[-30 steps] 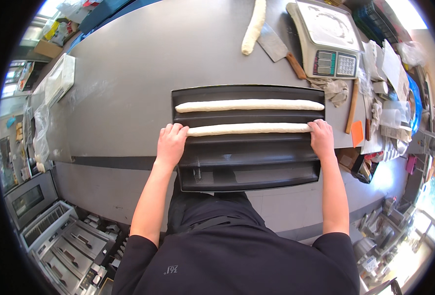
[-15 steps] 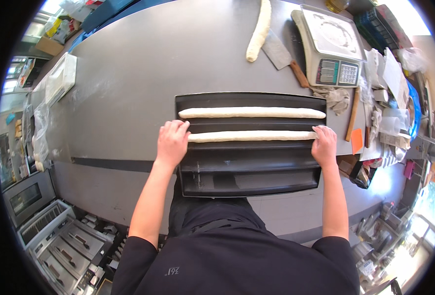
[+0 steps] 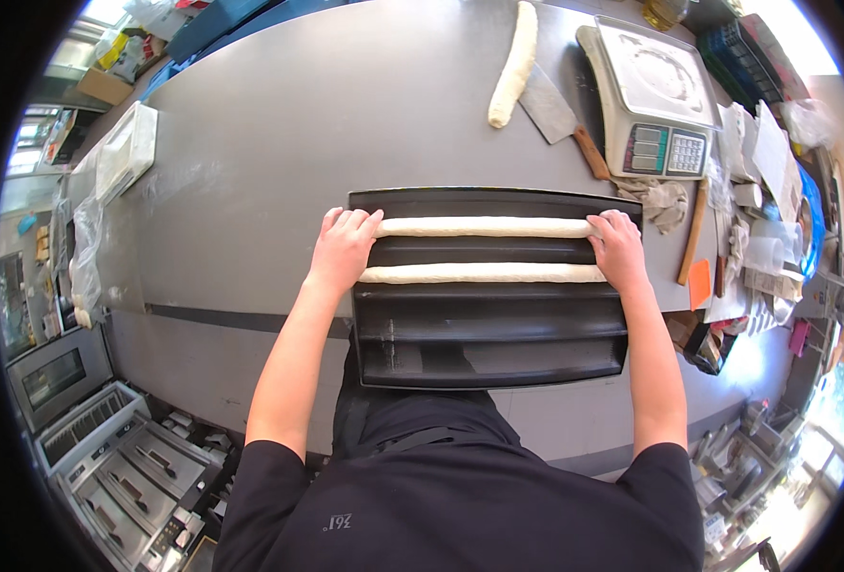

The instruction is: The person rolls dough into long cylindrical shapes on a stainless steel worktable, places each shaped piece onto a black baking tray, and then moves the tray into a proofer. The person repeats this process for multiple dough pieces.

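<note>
A black baguette tray (image 3: 422,317) with long grooves lies at the table's near edge and sticks out over it. Two long, pale dough strips rest in its grooves, a far dough strip (image 3: 487,227) and a near dough strip (image 3: 484,274). My left hand (image 3: 345,246) has its fingers closed on the left end of the far strip. At the other end, my right hand (image 3: 618,246) pinches the same strip, its wrist over the right tip of the near one. The fingers cover both ends of the far strip.
Farther back on the grey table (image 3: 279,124) lie a thicker dough piece (image 3: 514,71) and a dough cutter (image 3: 548,107) with a wooden handle. A digital scale (image 3: 655,95) stands at the right, by a crumpled cloth (image 3: 658,202). A white plastic tray (image 3: 126,153) is at the left edge.
Both hands have moved from the ends of the near dough strip to those of the far one and now grip it. The view has shifted slightly.
</note>
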Demonstrator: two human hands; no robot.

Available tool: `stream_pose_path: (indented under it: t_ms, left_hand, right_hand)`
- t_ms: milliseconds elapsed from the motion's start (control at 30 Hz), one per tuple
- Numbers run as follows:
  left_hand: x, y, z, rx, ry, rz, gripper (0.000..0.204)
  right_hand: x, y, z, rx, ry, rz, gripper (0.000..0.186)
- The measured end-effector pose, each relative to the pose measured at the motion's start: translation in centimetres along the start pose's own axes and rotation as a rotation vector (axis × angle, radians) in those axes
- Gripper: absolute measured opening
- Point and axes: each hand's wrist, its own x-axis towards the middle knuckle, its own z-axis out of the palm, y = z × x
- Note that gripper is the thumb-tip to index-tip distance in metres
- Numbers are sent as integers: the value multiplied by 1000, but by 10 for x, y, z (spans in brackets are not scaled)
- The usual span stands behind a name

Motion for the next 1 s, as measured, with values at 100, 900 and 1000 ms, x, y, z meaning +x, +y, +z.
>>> stream_pose_path:
  t_ms: [100,900,1000]
  left_hand:
    - [0,-2,-7,5,-86,-88,52]
    - [23,27,8,-106,64,31,44]
    - [37,30,19,-176,-16,70,38]
  right_hand:
    - [-1,-8,-3,-16,-60,49,53]
    - [66,-141,68,205,-51,-249,60]
    - [85,-165,81,256,-43,-314,49]
